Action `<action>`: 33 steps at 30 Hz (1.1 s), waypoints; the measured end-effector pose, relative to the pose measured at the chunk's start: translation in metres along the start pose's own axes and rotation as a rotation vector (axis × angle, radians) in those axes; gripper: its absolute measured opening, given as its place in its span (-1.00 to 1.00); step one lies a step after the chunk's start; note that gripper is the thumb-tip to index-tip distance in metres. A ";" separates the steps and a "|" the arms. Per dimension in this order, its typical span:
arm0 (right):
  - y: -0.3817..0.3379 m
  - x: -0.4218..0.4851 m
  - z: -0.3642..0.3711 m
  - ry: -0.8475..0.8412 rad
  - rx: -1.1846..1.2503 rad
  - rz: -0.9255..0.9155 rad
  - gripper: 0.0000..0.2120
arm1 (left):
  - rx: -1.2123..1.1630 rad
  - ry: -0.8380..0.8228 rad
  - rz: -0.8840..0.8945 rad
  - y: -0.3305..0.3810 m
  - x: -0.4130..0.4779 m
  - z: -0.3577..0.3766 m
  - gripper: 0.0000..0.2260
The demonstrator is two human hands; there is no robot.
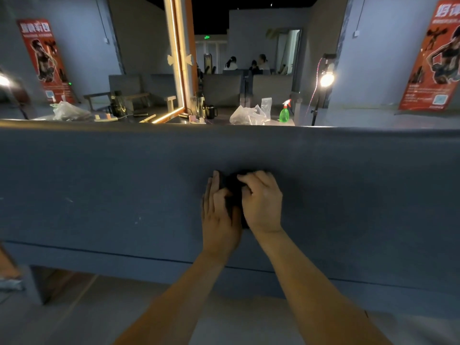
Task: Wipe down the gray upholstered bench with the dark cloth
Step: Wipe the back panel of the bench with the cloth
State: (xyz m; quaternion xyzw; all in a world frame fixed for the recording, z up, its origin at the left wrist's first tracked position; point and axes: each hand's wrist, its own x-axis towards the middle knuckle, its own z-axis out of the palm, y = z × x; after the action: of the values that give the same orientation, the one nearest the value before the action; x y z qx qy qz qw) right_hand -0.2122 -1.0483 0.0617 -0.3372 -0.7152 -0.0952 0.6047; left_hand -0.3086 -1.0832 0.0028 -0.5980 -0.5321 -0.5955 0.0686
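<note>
Head view: dark cloth [232,192] sits mid-bench [99,183], bunched between your hands, long axis pointing at the far edge. Your left hand [219,210] lies flat, fingers straight along its left side. Your right hand [261,202] curls over its top. Both equally near; the bench runs wide either side.
</note>
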 end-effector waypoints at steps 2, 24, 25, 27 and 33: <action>0.003 -0.010 0.003 -0.057 0.007 0.049 -0.77 | -0.001 0.002 0.036 -0.002 -0.002 0.000 -0.70; -0.009 -0.008 -0.010 -0.077 0.082 0.250 -0.79 | -0.093 -0.050 -0.107 0.022 -0.001 -0.013 -0.74; -0.010 -0.007 -0.012 -0.070 0.107 0.272 -0.79 | -0.064 -0.052 -0.095 0.024 -0.001 -0.016 -0.69; -0.016 -0.006 -0.022 -0.082 0.193 0.323 -0.80 | -0.002 -0.080 -0.072 0.031 -0.001 -0.021 -0.58; -0.019 -0.001 -0.044 -0.246 0.520 0.555 -0.78 | -0.019 -0.032 -0.180 0.073 0.014 -0.024 -0.83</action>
State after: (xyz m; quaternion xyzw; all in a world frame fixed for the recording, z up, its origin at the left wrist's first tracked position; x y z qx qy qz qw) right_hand -0.1883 -1.0873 0.0770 -0.3620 -0.6645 0.2972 0.5823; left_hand -0.2750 -1.1236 0.0612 -0.5579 -0.5788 -0.5947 0.0006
